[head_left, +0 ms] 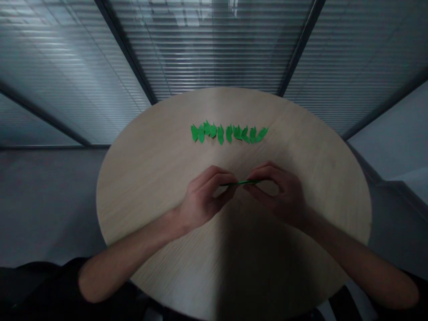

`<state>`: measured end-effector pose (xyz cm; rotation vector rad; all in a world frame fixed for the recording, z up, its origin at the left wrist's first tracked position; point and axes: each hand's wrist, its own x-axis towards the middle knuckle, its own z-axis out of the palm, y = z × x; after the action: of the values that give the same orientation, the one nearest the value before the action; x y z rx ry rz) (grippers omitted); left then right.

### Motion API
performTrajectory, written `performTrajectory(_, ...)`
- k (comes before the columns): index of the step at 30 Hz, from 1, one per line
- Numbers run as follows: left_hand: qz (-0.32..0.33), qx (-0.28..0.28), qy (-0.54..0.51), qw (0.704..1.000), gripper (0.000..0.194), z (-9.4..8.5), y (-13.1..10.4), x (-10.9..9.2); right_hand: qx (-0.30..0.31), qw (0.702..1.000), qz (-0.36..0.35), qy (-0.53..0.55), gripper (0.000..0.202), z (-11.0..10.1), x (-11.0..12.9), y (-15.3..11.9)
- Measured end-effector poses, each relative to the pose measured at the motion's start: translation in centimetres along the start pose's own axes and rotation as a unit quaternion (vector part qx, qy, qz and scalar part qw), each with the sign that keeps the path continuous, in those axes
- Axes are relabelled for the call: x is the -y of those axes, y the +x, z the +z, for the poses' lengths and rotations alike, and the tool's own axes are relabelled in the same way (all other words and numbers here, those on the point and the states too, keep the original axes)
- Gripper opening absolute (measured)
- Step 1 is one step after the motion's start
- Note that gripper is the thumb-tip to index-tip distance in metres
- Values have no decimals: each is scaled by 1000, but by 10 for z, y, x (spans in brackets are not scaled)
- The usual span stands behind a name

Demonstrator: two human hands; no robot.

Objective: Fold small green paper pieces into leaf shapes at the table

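A thin green piece [243, 182], seen nearly edge-on and looking like folded paper, is pinched between both my hands above the table. My left hand [210, 191] grips its left part between thumb and fingers. On the right part, my right hand [282, 189] closes in the same kind of pinch. The fingertips of the two hands are close together, and they hide some of the piece. Farther back lies a row of small green leaf-shaped paper pieces [229, 133], several of them, some overlapping, with pointed tips.
Everything stands on a round, light wood table [143, 151]. Behind it rise glass panels with blinds [214, 58] and dark frame bars [129, 53]. Grey floor [50, 200] shows to the left. My arms cast a dark shadow over the front of the tabletop.
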<state>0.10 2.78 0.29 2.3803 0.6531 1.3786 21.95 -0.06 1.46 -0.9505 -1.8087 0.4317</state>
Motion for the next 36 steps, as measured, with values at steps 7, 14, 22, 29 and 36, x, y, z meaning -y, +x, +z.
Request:
performTrajectory(7,4,-5,-3,1000,13,1,-1,0,-18,997,53,48,7,-1,1,1)
performTrajectory(14,-10,-9,-19,1000,11,3,1,-2,-35,992,82,91,13,-1,1,1)
performTrajectory(22,-90,5,-94,991,7,5,2,-4,-1,989,83,121,11,-2,0,1)
performTrajectory(29,-115,14,-120,986,4,7,1,-4,16,991,73,110,6,-1,0,-1)
performTrajectory(36,-126,23,-115,985,3,5,1,-4,15,996,26,79,10,-1,1,-1)
